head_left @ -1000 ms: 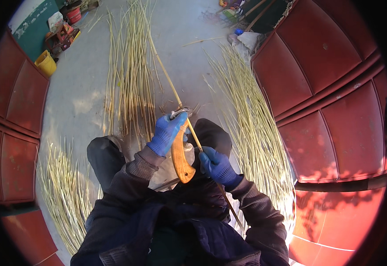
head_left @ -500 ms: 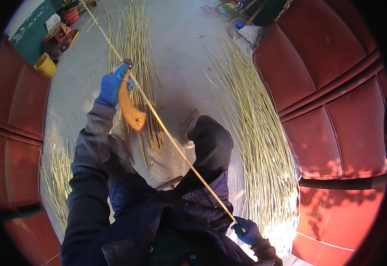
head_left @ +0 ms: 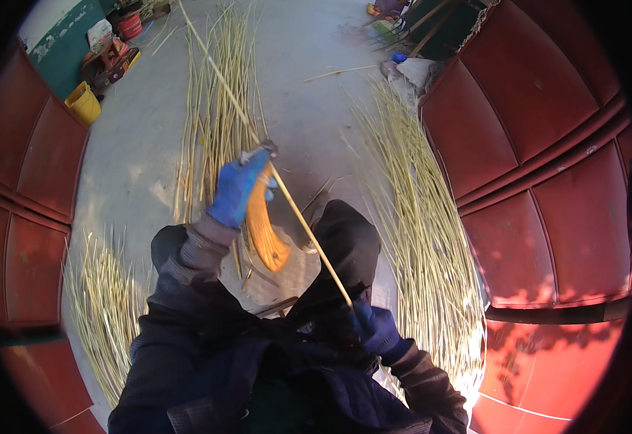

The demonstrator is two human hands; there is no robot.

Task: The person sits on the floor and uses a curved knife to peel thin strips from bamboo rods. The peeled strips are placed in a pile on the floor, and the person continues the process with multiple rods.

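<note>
My left hand (head_left: 235, 189), in a blue glove, is closed around a curved tool with a wooden handle (head_left: 264, 235) and a small metal head. The handle hangs down from my fist, and the head lies against a long, thin pale cane (head_left: 308, 233). That cane runs slantwise from the far top left down towards my lap. At its near end my right hand (head_left: 375, 329), also gloved in blue, is wrapped round it. Details of the metal head are too small to make out.
Loose canes lie on the floor ahead (head_left: 222, 108), with a larger spread at right (head_left: 431, 239) and another at left (head_left: 102, 311). Red panelled doors (head_left: 526, 210) flank both sides. A yellow bucket (head_left: 83, 103) and red bucket (head_left: 130, 27) stand far left.
My left hand, with the tool, has come nearer and to the right along the cane. My right hand has shifted up and left, still holding the cane's near end.
</note>
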